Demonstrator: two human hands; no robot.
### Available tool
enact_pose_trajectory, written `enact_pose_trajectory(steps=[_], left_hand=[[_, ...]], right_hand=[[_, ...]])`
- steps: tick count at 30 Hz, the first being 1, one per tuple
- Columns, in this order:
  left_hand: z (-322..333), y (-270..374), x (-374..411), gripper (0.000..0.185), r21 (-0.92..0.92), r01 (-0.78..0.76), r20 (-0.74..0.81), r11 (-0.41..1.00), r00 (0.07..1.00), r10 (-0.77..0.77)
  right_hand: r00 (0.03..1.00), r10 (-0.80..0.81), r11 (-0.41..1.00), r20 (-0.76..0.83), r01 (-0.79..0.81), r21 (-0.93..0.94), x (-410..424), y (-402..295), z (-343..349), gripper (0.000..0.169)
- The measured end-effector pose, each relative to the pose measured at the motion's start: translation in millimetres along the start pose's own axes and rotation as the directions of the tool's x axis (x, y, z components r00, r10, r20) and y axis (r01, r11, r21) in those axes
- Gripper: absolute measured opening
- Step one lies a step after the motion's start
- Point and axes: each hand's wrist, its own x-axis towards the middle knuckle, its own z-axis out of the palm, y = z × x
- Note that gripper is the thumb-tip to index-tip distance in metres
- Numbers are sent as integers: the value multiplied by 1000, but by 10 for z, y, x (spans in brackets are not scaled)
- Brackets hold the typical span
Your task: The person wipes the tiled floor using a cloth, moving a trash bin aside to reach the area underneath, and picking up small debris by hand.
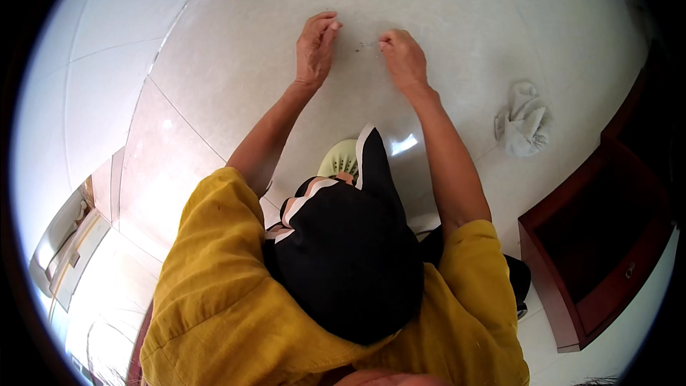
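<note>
My left hand [316, 48] is held over the glossy tiled floor [455, 21], thumb a little apart from the curved fingers, with nothing visible in it. Across from it, my right hand [406, 59] has its fingers curled and thumb and fingertips pinched together. Whether something tiny sits in that pinch is too small to see. Between the hands, close to the right fingertips, lie a few small dark specks and clear bits [365, 44] on the floor.
A crumpled grey cloth [524, 120] lies on the floor to the right. Beyond it stands dark red wooden furniture [552, 279] with a ring pull. A pale green clog [338, 158] shows below my black apron-like garment [343, 257]. Light-coloured items [69, 252] stand at the left.
</note>
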Motion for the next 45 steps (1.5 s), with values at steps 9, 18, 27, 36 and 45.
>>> enact_pose_trajectory(steps=[9,18,27,36,45], left_hand=[[95,87,-16,22,-197,95,45,976,995,-87],[706,465,4,26,-268,182,293,946,951,-100],[1026,440,10,34,-252,193,417,948,906,-74],[718,442,168,41,-107,-1,517,994,854,56],[550,710,75,41,117,-124,477,985,877,54]], right_hand=[[781,486,239,393,-551,799,-454,465,-1146,15],[719,565,45,405,-517,855,-1709,471,-2970,11],[434,894,194,-109,-156,968,-4177,71,-4040,8],[-168,825,519,-539,-152,841,-6887,-249,-4657,9],[-234,851,286,-470,-544,789,-7612,514,-4373,22]])
